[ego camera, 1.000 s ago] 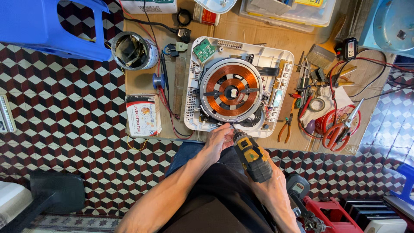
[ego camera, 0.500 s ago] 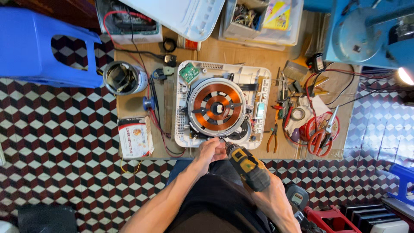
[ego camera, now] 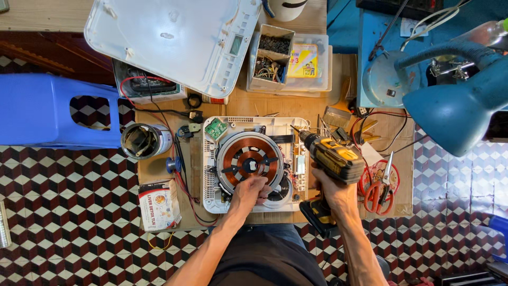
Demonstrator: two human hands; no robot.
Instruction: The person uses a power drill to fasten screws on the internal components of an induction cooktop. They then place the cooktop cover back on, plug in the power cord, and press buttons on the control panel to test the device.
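We see the white lid [ego camera: 174,42] propped at top left, the blue stool [ego camera: 47,111] at left, and the blue lamp [ego camera: 455,106] at right. On the wooden desk [ego camera: 248,106] center sits the opened induction cooker [ego camera: 256,164] w/ copper coil [ego camera: 248,161]. Our left hand [ego camera: 251,191] rests on the coil's near edge, fingers curled on it. Our right hand [ego camera: 333,193] is wrapped tight around the yellow-black drill [ego camera: 330,159], bit aimed at the cooker's top-right corner. Red-white box [ego camera: 159,204] lies at left near edge; yellow label pkg [ego camera: 302,61] sits in a clear bin at top. Red scissors [ego camera: 382,182] lie right of the drill.
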